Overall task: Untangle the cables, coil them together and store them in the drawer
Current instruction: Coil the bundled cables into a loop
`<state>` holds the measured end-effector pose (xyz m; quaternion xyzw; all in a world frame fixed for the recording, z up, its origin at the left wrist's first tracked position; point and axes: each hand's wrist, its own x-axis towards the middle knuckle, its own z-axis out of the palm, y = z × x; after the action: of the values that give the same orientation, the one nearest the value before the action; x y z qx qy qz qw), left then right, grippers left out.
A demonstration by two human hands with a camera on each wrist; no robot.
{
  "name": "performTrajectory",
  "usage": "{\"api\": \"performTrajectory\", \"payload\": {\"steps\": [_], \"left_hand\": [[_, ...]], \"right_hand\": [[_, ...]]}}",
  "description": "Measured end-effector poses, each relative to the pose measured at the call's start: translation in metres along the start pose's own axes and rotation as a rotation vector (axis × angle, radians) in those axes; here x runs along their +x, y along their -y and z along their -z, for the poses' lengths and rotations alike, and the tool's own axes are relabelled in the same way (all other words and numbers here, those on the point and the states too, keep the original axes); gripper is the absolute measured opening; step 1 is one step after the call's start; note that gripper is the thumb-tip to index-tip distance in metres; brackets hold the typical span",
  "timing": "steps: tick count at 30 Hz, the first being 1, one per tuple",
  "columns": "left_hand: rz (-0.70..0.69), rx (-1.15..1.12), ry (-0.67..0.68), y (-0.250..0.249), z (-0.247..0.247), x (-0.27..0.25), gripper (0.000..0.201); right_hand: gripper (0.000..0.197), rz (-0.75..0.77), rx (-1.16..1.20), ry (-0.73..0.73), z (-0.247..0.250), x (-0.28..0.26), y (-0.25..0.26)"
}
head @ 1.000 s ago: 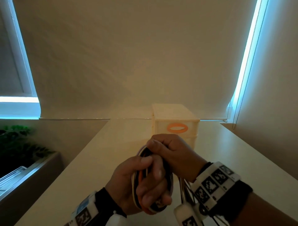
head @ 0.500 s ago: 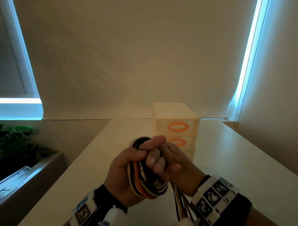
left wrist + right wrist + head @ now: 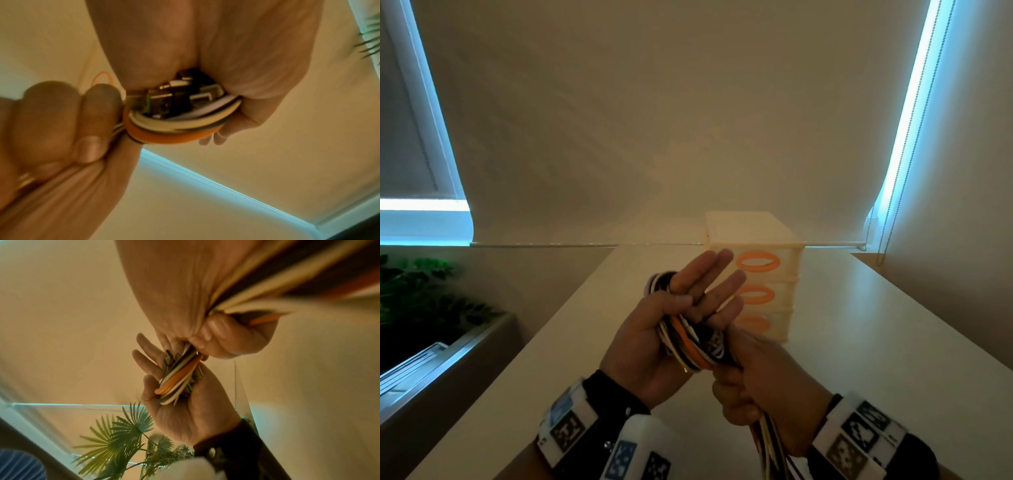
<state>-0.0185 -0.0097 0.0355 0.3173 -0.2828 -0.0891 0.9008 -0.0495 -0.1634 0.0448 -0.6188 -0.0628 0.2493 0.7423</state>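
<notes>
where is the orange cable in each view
Head: the orange cable is just below centre, a loop in the coil lying across the left hand.
Left wrist: orange cable at centre, the outermost loop under the palm.
Right wrist: orange cable at centre, running diagonally across the left hand's palm.
Shared landmark: the right hand, which grips the loose strands right beside the coil in all three views.
</notes>
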Motion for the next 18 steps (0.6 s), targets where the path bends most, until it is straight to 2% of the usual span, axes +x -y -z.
{"api": "performTrajectory", "payload": {"steps": [5,13,16,17,18], "left_hand": [[-0.047,0.088,-0.052,-0.007,0.001,0.000,0.053],[-0.060,0.224,-0.133,-0.002,-0.006,0.001,0.045],[-0.134,0.416,-0.253,-0.006,-0.004,0.001,0.034],[-0.163,0.483,-0.321,-0.010,-0.003,0.001,0.029],[-0.183,0.549,-0.377,-0.014,-0.002,0.000,0.026]], "right_hand": [[0.026,-0.109,-0.045,0.011,-0.004,-0.013,-0.011],[0.024,-0.120,-0.188,0.031,-0.004,-0.015,-0.003],[0.019,-0.165,-0.189,0.095,-0.002,-0.013,-0.009],[0.017,-0.152,-0.225,0.123,-0.001,-0.012,-0.011],[0.016,-0.120,-0.367,0.133,0.000,-0.013,-0.013]]}}
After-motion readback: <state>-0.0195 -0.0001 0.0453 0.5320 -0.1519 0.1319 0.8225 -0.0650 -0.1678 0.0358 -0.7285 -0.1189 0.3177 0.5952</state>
